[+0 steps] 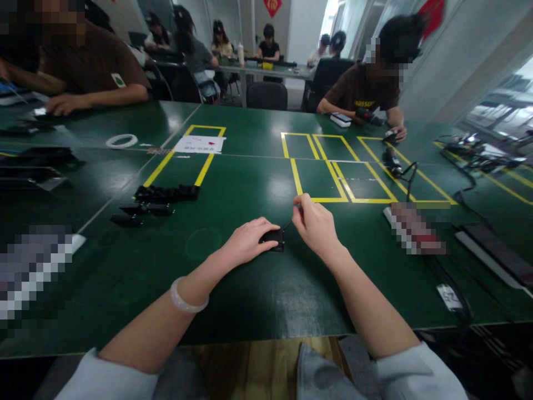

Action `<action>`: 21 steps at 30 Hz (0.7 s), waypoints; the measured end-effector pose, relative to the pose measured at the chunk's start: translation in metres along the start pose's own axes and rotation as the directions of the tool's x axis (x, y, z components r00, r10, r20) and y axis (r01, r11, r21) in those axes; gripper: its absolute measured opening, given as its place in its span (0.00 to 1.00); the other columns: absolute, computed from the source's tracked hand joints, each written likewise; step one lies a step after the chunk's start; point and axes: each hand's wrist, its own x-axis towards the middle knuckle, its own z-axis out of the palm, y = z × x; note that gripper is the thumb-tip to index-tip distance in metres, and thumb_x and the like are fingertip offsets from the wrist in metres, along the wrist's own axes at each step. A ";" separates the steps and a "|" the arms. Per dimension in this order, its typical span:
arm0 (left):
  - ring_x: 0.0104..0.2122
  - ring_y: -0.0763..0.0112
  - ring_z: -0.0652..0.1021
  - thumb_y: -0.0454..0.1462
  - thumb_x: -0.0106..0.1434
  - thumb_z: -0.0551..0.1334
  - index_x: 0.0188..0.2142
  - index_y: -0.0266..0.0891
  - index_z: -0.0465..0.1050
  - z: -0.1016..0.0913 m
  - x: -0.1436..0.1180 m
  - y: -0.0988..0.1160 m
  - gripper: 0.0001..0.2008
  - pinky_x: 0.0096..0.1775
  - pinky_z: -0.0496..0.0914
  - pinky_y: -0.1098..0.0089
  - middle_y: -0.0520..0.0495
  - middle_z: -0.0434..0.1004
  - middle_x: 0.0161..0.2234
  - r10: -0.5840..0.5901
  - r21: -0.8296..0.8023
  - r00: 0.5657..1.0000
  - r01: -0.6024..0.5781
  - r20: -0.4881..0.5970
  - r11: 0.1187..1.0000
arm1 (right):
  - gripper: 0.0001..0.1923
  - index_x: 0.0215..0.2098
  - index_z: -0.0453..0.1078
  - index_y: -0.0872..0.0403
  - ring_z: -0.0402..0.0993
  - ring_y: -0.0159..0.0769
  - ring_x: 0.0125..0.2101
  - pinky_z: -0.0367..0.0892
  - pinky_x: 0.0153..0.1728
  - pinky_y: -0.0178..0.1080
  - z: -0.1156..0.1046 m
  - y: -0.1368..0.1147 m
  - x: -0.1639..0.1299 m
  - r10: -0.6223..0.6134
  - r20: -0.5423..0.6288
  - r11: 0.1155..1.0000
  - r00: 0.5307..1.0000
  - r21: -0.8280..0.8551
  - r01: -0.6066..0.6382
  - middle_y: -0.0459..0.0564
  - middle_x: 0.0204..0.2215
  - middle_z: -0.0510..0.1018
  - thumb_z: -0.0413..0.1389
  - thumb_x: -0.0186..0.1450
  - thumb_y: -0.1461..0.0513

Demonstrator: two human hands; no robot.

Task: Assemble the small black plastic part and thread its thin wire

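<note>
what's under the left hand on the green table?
The left hand covers a small black part lying on the green table; only its right end shows. The right hand pinches a thin dark tool touching it. The rest is hidden.

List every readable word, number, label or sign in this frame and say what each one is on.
No text reads clearly.
White tag at the table's right edge: handwritten marks, perhaps "52", uncertain.
White sheet in the yellow-taped box: printed lines, too small.
Red hanging sign on the far wall: a yellow character, blurred.
Yellow print on a co-worker's brown shirt: blurred.
The small black part under the left hand shows no marking.
</note>
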 end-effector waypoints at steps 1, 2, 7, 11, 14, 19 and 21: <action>0.46 0.62 0.73 0.45 0.65 0.58 0.53 0.46 0.68 0.000 0.000 0.000 0.17 0.47 0.68 0.65 0.46 0.70 0.47 0.000 0.000 1.000 0.000 -0.001 1.000 | 0.11 0.39 0.65 0.53 0.70 0.32 0.27 0.57 0.31 0.34 -0.001 0.000 0.000 -0.006 0.004 1.000 1.000 -0.013 0.006 0.46 0.26 0.74 0.42 0.69 0.59; 0.46 0.62 0.73 0.44 0.65 0.58 0.53 0.46 0.68 0.000 0.000 0.000 0.18 0.48 0.68 0.65 0.46 0.70 0.47 0.000 -0.001 1.000 0.000 -0.002 1.000 | 0.12 0.37 0.65 0.53 0.69 0.32 0.26 0.57 0.31 0.33 -0.002 -0.001 0.000 -0.011 0.007 1.000 1.000 -0.027 0.012 0.47 0.25 0.74 0.42 0.70 0.58; 0.46 0.63 0.73 0.44 0.65 0.58 0.53 0.46 0.68 0.000 0.000 0.000 0.18 0.48 0.68 0.65 0.46 0.70 0.48 0.002 -0.008 1.000 -0.002 -0.001 1.000 | 0.12 0.37 0.65 0.53 0.68 0.32 0.25 0.57 0.31 0.34 -0.002 -0.002 -0.001 -0.049 0.000 0.997 0.999 -0.060 0.049 0.46 0.24 0.74 0.42 0.70 0.57; 0.46 0.62 0.73 0.44 0.65 0.58 0.53 0.45 0.68 -0.001 0.000 0.001 0.17 0.48 0.68 0.65 0.46 0.70 0.47 0.004 -0.002 1.000 -0.004 0.000 1.000 | 0.08 0.40 0.63 0.54 0.68 0.33 0.25 0.57 0.30 0.34 0.000 -0.002 -0.003 -0.067 -0.035 0.997 0.997 -0.046 0.065 0.45 0.24 0.73 0.45 0.67 0.60; 0.46 0.62 0.73 0.44 0.65 0.58 0.53 0.45 0.68 0.000 0.000 0.001 0.17 0.48 0.68 0.64 0.46 0.70 0.47 0.004 0.004 1.000 -0.004 0.002 1.000 | 0.08 0.38 0.62 0.53 0.67 0.32 0.24 0.57 0.30 0.34 0.000 -0.001 -0.004 -0.068 -0.040 0.997 0.997 -0.025 0.067 0.45 0.24 0.73 0.45 0.68 0.59; 0.46 0.63 0.73 0.44 0.65 0.58 0.53 0.45 0.68 -0.001 0.001 0.001 0.17 0.47 0.68 0.65 0.46 0.70 0.47 0.009 -0.003 1.000 -0.009 -0.007 1.000 | 0.12 0.34 0.62 0.52 0.66 0.31 0.23 0.56 0.29 0.34 0.001 0.001 -0.004 -0.069 -0.065 0.998 0.996 -0.019 0.067 0.45 0.23 0.73 0.42 0.70 0.58; 0.46 0.63 0.73 0.44 0.65 0.58 0.53 0.45 0.68 -0.001 0.000 0.001 0.17 0.47 0.69 0.65 0.46 0.70 0.47 0.004 -0.006 1.000 -0.004 0.000 1.000 | 0.10 0.36 0.63 0.53 0.65 0.31 0.22 0.56 0.29 0.34 0.002 0.002 -0.005 -0.068 -0.079 0.997 0.995 -0.035 0.065 0.45 0.23 0.73 0.41 0.69 0.61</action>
